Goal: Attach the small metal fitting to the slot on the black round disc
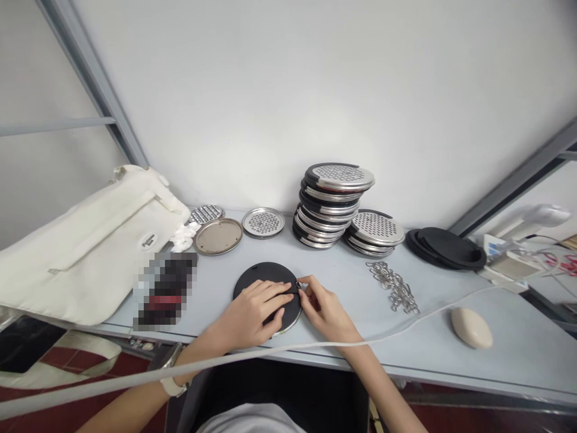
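A round black disc (pixel 256 275) lies flat on the table near its front edge, with a seam running across its right part. My left hand (pixel 255 313) rests on top of it, fingers stretched out and pressing lightly on the surface. At the disc's right rim, my right hand (pixel 322 310) has thumb and forefinger pinched together around a small dark piece too small to name. Right of the hands is a loose heap of shiny metal links (pixel 392 285).
Behind stands a tall stack of round metal graters with black rims (pixel 333 204), beside a shorter stack (pixel 376 231). Further right lie black round covers (pixel 444 248) and a cream computer mouse (pixel 471 328). A white cable (pixel 288 346) crosses in front. A white bag (pixel 90 246) lies left.
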`<state>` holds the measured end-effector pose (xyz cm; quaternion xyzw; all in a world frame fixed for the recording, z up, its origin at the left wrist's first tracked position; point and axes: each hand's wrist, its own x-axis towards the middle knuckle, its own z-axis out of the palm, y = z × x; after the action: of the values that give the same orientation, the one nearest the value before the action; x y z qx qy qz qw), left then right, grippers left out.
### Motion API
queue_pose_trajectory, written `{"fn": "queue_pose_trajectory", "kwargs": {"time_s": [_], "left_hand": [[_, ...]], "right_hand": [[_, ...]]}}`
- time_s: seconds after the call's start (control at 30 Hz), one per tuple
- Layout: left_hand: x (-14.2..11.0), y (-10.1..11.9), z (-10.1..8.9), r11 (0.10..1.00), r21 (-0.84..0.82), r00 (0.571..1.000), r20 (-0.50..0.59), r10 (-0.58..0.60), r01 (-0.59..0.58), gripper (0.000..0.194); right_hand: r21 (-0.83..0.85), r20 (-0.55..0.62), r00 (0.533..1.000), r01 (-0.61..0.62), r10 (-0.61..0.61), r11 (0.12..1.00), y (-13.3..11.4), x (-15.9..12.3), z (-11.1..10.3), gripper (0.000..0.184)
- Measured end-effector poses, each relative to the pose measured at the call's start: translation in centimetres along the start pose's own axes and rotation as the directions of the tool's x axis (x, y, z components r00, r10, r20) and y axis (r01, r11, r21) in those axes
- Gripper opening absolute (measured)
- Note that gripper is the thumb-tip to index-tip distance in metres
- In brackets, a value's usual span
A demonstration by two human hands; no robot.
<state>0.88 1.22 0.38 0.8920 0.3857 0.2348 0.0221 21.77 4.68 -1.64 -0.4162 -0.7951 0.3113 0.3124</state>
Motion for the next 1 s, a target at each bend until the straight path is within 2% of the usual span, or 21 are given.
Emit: {"fn": "queue_pose_trajectory", "kwargs": {"time_s": [0.73,1.0], "left_hand": [[0.20,0.36,-0.18,1.000,-0.002,1.000,-0.013,-0.010,0.010,0.039],[0.33,0.41,-0.17,1.000,0.006,0.999,-0.032,-0.003,0.003,0.040]], "right_hand": [[-0.054,-0.013,0.998,0.065,-0.066,0.996,-0.07,0.09,-0.16,0.022],[-0.049,-0.009,0.999,0.044,-0.044,0.998,0.10,0.13,-0.06,0.021]]}}
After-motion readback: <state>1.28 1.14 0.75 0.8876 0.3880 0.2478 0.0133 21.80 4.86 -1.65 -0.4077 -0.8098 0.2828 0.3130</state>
